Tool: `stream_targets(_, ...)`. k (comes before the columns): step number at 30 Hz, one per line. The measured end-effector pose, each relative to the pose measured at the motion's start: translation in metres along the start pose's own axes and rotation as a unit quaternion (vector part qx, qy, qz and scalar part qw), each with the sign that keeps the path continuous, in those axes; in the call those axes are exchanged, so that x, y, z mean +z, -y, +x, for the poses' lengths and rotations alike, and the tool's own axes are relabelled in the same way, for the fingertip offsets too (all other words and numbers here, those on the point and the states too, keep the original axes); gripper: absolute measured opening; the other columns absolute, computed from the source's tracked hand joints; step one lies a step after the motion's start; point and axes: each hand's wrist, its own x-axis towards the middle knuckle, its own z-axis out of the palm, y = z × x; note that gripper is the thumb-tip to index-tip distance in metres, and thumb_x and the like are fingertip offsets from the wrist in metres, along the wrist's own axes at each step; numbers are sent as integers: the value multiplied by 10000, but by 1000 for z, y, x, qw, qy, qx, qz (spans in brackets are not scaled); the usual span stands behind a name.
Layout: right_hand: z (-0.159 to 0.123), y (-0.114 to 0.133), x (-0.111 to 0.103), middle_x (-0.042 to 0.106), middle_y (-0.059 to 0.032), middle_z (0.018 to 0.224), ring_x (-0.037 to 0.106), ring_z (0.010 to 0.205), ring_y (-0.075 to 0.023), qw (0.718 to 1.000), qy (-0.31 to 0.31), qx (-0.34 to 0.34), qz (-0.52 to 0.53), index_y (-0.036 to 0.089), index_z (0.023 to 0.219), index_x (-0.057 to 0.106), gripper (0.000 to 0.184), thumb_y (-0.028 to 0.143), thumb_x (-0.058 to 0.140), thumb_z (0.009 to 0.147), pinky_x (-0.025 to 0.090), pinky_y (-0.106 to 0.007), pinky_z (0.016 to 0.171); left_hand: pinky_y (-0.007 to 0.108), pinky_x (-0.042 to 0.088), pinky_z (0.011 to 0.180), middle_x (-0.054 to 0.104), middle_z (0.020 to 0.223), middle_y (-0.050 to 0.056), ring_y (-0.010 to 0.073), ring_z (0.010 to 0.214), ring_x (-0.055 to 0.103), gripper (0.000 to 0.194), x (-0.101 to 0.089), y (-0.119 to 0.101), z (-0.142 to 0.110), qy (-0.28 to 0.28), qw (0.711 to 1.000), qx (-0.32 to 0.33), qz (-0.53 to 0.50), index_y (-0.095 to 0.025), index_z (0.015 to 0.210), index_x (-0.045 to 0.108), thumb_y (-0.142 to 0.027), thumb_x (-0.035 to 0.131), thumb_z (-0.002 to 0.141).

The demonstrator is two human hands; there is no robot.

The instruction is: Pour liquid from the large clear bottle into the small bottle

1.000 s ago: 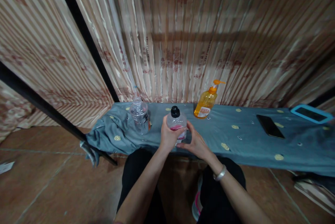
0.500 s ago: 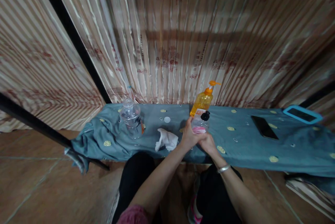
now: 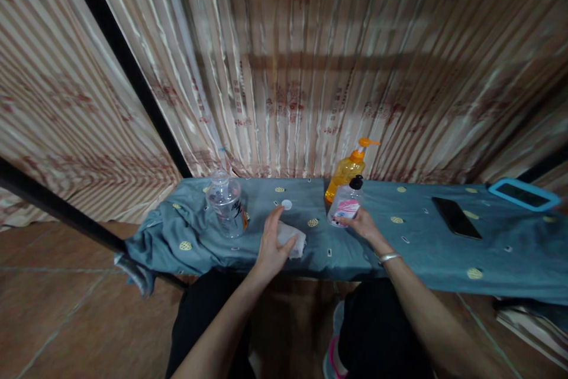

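My right hand is closed on the lower side of a clear pump bottle with a black top and a pink-and-white label. The bottle stands nearly upright on the cloth-covered bench. Just behind it is an orange-yellow pump bottle, partly hidden. My left hand lies over a crumpled white cloth or tissue, fingers stretched and thumb apart, not closed round it. A small white disc rests just beyond the left fingertips.
A large clear plastic bottle without a visible cap stands to the left. Toward the right lie a dark phone and a blue-framed object. The bench has a blue-green patterned sheet; a striped curtain hangs behind.
My left hand has let go of the clear pump bottle and moved left to the white cloth. My right hand stays on the bottle, now set more upright with its label showing.
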Motion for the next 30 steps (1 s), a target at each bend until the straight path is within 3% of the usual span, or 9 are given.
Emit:
stream_targets(6, 12, -5, -17, 648, -90, 1232, 670, 1022, -231, 994, 73, 38, -77, 175, 1260, 635, 363, 406, 677, 983, 583, -430, 862, 487, 386, 1237, 578, 1488, 116, 287, 1430, 520, 649, -29, 22, -13, -43, 998, -31, 24, -238, 1403, 537, -334, 740, 793)
stream_targets(14, 9, -3, -17, 644, -93, 1244, 666, 1037, -236, 987, 71, 74, -124, 180, 1265, 633, 365, 408, 677, 983, 579, -437, 874, 499, 452, 1163, 656, 1335, 127, 318, 1315, 606, 680, -27, 46, -26, -41, 991, -125, 18, -205, 1264, 609, -375, 859, 655)
stream_targets(21, -44, 1, -11, 607, -106, 1333, 636, 1139, -262, 992, 31, 94, -75, 206, 1309, 619, 385, 390, 685, 977, 553, -472, 943, 390, 556, 910, 706, 880, 27, 222, 882, 682, 211, -20, 47, -22, -1, 989, -147, 31, -197, 828, 693, -329, 790, 696)
stream_targets(25, -65, 20, 9, 603, -106, 1346, 629, 1155, -263, 996, 49, 78, 20, 211, 1301, 625, 372, 385, 684, 978, 546, -477, 958, 362, 530, 888, 744, 870, 34, 209, 852, 676, 190, -11, 38, -14, -10, 982, -164, -98, -187, 649, 666, -343, 773, 670)
stream_targets(30, -71, 55, 63, 630, -104, 1291, 653, 1099, -251, 965, 143, 64, 210, 181, 1288, 625, 376, 398, 675, 985, 565, -469, 920, 266, 482, 734, 781, 978, 43, 158, 747, 639, 203, 0, 21, -5, 0, 930, -228, -289, -165, 571, 656, -323, 780, 543)
